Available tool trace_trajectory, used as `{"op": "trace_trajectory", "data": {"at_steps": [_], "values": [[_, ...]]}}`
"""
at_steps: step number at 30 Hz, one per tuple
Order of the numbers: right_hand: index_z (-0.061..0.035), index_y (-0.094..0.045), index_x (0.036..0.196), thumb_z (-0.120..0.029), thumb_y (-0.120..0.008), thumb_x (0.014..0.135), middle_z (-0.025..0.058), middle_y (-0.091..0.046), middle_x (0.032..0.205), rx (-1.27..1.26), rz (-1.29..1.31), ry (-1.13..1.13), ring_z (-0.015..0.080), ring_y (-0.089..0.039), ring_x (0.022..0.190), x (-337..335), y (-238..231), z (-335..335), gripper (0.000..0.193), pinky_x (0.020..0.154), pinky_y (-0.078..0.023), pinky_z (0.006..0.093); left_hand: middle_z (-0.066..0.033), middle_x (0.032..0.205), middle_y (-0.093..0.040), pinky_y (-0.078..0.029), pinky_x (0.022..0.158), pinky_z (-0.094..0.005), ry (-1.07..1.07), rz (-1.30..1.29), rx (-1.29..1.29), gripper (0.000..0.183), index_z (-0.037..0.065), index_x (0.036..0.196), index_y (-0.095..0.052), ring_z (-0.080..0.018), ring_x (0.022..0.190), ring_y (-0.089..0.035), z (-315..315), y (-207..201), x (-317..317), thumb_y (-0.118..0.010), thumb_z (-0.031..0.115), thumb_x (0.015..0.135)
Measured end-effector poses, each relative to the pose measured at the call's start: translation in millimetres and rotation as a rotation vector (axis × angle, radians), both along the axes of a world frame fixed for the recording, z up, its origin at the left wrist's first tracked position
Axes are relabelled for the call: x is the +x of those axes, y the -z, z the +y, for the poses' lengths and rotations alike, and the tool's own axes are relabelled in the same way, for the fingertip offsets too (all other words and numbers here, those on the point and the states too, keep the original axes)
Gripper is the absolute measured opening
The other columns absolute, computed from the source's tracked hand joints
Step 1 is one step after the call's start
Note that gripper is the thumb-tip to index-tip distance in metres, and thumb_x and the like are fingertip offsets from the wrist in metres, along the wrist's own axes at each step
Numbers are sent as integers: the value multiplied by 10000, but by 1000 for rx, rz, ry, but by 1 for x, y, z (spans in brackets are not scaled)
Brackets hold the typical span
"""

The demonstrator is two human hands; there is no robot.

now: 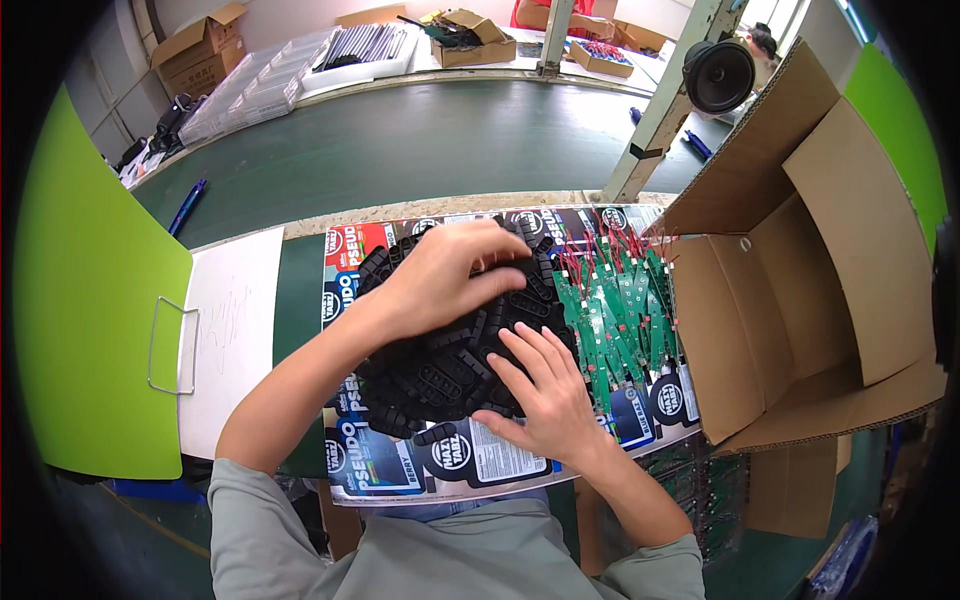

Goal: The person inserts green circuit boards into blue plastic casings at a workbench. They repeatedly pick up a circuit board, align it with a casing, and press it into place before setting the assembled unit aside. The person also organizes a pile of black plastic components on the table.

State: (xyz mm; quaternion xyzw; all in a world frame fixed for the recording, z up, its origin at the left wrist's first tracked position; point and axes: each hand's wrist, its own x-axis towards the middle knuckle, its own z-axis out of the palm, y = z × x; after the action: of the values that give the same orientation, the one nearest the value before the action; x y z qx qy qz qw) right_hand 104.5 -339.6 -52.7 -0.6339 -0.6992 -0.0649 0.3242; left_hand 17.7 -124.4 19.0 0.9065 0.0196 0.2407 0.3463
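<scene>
A heap of black moulded plastic pieces (440, 375) is spread over a printed cardboard sheet (365, 485) in front of me. My left hand (455, 275) reaches across the far part of the heap, fingers bent and thumb apart; only black pieces show in the gap between them. Over the near right part of the heap, my right hand (545, 405) has its fingers stretched and spread, their tips at the pieces. Right of the heap lies a pile of narrow green circuit boards (620, 320) with red wires at their far ends.
An open cardboard box (800, 300) leans at the right, beside a metal post (670, 110) bearing a round black speaker (719, 75). A green board (105, 320) with a white paper (228, 340) stands left. Beyond runs a green belt surface (400, 135); people sit further back.
</scene>
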Motion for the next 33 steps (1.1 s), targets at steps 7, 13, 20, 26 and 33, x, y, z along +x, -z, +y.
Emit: {"op": "trace_trajectory", "data": {"at_steps": [7, 13, 20, 26, 33], "values": [[12, -704, 1073, -363, -837, 812, 197, -670, 1236, 145, 70, 9, 393, -617, 1224, 7, 2, -2, 476, 1075, -450, 558, -127, 1028, -623, -573, 784, -380, 83, -4, 87, 305, 24, 1092, -720, -291, 901, -675, -26, 9, -40, -810, 74, 805], [-14, -632, 1126, -236, -780, 884, 188, -689, 1178, 290, 157, 75, 358, -653, 1116, 10, 10, -5, 360, 1003, -486, 500, -100, 983, -608, -578, 689, -396, 63, -140, 242, 315, 43, 1000, -691, -300, 837, -675, -46, 24, -53, -806, 117, 717], [33, -473, 1366, -235, -612, 1035, 190, -572, 1334, 435, 595, 172, 280, -607, 1179, 20, 52, -39, 448, 1041, -483, 404, -60, 813, -622, -461, 639, -339, -152, -467, 534, 139, 77, 686, -664, -217, 791, -628, -106, 47, -25, -679, 208, 728], [33, -454, 1429, -96, -678, 968, 187, -560, 1405, 426, 536, 153, 271, -592, 1235, 52, 42, -47, 529, 1096, -453, 408, -103, 816, -605, -436, 669, -374, -452, -560, 391, 239, 2, 740, -640, -241, 773, -571, -147, 57, -5, -585, 219, 823], [39, -490, 1400, -113, -621, 987, 168, -589, 1360, 364, 276, 205, 267, -597, 1205, 65, 32, -38, 459, 1076, -463, 410, -119, 849, -621, -453, 679, -393, -558, -672, 348, 229, 44, 720, -682, -275, 808, -574, -154, 55, -1, -599, 231, 824]]}}
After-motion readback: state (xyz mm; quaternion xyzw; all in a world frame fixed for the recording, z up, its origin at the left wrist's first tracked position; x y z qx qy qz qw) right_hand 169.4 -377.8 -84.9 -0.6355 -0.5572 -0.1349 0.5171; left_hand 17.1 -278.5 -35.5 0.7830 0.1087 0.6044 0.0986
